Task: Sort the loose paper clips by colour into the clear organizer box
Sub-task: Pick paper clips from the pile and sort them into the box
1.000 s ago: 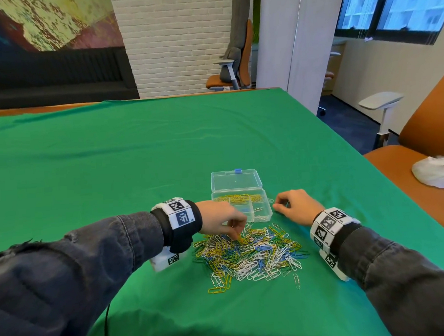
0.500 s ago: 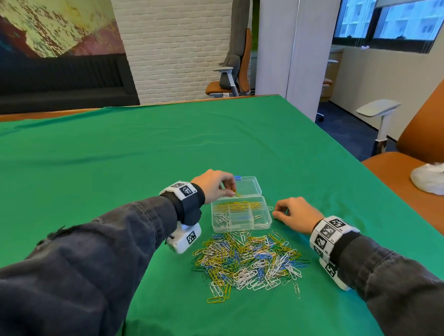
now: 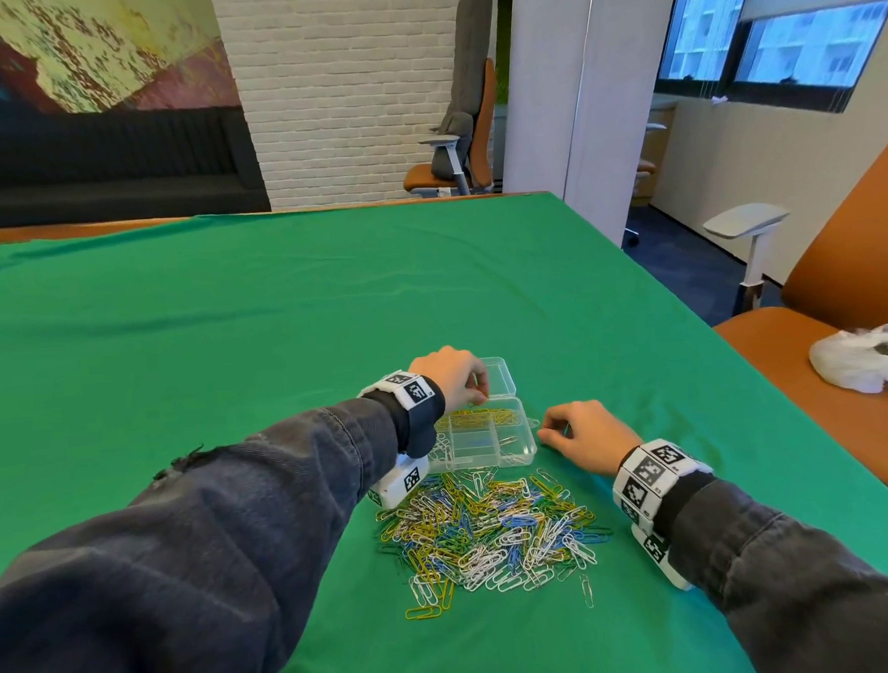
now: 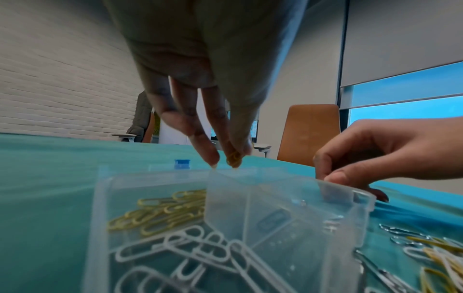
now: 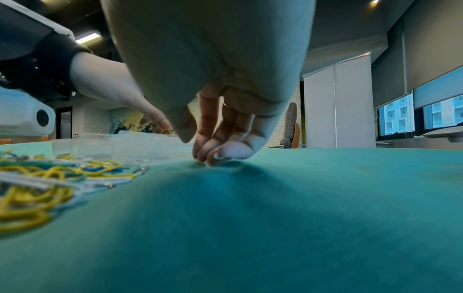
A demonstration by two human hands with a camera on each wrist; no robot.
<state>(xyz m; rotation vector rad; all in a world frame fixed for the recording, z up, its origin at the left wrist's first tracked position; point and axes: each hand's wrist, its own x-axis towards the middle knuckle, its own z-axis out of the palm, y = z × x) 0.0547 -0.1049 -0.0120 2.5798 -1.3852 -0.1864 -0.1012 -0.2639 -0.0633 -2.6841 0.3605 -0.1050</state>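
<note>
The clear organizer box [image 3: 527, 447] lies open on the green cloth, its lid [image 3: 501, 379] flat behind it. Yellow clips [image 3: 484, 416] fill its far compartment, white clips [image 4: 180, 255] a near one. My left hand [image 3: 454, 377] hovers over the far compartment and pinches a yellow paper clip [image 4: 234, 159] between thumb and finger. My right hand [image 3: 583, 429] rests on the cloth at the box's right end, fingers curled, fingertips [image 5: 210, 158] on the cloth by the box wall. The loose pile of yellow, white, blue and green clips [image 3: 493, 529] lies just in front of the box.
The green-covered table [image 3: 226, 347] stretches far to the left and back. Its right edge runs close to my right arm, with an orange chair [image 3: 845, 366] holding a white bag [image 3: 867, 358] beyond it. A single clip [image 3: 587, 590] lies apart at the pile's near right.
My left hand took a yellow clip from the pile a second ago and carried it up over the box's far compartment. The right hand has stayed by the box's right end.
</note>
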